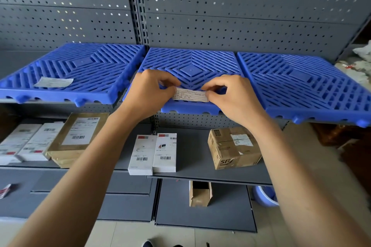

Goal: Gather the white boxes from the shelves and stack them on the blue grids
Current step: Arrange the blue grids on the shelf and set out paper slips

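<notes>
Both hands [190, 92] on white slip [190, 96]

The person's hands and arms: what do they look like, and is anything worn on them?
Both forearms are bare up to the frame edge: no sleeves show. The left hand and the right hand carry no gloves, rings, watch or bracelet that can be seen. Fingernails look short and unpainted. No markings or tattoos show.

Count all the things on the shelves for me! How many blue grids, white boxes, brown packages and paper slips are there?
Blue grids: 3 (left, middle, right)
White boxes: 4 (two at left, two in the middle)
Brown packages: 2 (flat parcel, cardboard box)
Paper slips: 2 (one on the left grid, one held by both hands)
Total: 11
</notes>
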Demonstrator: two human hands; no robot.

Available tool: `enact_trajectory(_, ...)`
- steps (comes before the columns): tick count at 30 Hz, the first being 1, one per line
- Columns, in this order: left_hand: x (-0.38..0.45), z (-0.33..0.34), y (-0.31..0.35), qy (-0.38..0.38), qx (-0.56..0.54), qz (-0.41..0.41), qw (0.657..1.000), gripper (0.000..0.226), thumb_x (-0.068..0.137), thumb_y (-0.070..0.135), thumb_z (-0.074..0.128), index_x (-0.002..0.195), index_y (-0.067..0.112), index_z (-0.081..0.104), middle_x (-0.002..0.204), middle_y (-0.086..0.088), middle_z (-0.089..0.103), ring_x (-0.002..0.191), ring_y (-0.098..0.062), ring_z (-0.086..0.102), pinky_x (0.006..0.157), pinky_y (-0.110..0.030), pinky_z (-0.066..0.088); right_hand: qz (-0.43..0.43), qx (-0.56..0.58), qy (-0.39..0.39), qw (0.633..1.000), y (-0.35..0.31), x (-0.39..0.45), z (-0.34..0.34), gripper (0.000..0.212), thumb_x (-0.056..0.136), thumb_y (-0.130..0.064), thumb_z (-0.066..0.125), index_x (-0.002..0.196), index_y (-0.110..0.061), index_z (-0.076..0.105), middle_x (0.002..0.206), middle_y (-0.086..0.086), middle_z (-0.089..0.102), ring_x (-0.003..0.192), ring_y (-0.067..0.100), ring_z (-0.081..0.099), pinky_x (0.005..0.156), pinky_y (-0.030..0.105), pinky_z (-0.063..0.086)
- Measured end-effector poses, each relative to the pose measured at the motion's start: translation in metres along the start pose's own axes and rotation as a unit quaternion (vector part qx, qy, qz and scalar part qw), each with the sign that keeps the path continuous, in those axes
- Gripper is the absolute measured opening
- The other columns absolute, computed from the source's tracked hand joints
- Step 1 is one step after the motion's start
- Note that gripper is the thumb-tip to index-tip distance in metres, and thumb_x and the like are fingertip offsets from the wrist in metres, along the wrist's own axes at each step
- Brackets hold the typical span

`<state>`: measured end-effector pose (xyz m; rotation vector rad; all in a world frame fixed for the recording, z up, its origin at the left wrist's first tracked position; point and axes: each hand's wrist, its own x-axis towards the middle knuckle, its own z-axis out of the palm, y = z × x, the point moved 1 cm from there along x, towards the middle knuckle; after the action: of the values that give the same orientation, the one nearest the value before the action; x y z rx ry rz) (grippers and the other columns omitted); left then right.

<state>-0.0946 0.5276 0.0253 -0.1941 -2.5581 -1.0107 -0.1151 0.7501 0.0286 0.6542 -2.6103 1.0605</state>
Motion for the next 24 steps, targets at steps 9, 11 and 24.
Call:
enact_trajectory(9, -0.006, 0.001, 0.002, 0.020, 0.011, 0.019, 1.000, 0.015, 0.092, 0.013, 0.069, 0.099, 0.021, 0.079, 0.093, 0.010, 0.073, 0.086, 0.002, 0.063, 0.081, -0.008, 0.045, -0.006, -0.011, 0.015, 1.000, 0.003, 0.000, 0.002, 0.021, 0.093, -0.018, 0.065, 0.110, -0.023, 0.077, 0.109, -0.007, 0.071, 0.095, 0.004, 0.064, 0.088, 0.026, 0.054)
enact_trajectory(11, -0.008, 0.000, 0.003, 0.032, 0.004, 0.021, 0.999, 0.014, 0.093, 0.014, 0.068, 0.100, 0.019, 0.079, 0.090, 0.008, 0.073, 0.086, -0.002, 0.064, 0.084, -0.018, 0.050, -0.004, -0.013, 0.011, 1.000, 0.002, 0.000, 0.001, 0.022, 0.095, -0.019, 0.064, 0.113, -0.022, 0.076, 0.111, -0.007, 0.071, 0.096, 0.003, 0.063, 0.087, 0.020, 0.052)
enact_trajectory(24, -0.021, -0.012, 0.004, 0.048, 0.061, 0.034, 0.996, 0.014, 0.097, 0.022, 0.064, 0.102, 0.021, 0.078, 0.104, 0.011, 0.072, 0.093, -0.003, 0.063, 0.078, -0.004, 0.040, -0.042, -0.016, 0.004, 0.999, -0.019, -0.003, 0.005, 0.025, 0.096, -0.021, 0.063, 0.117, -0.016, 0.074, 0.114, -0.006, 0.073, 0.096, -0.003, 0.060, 0.079, 0.001, 0.041)
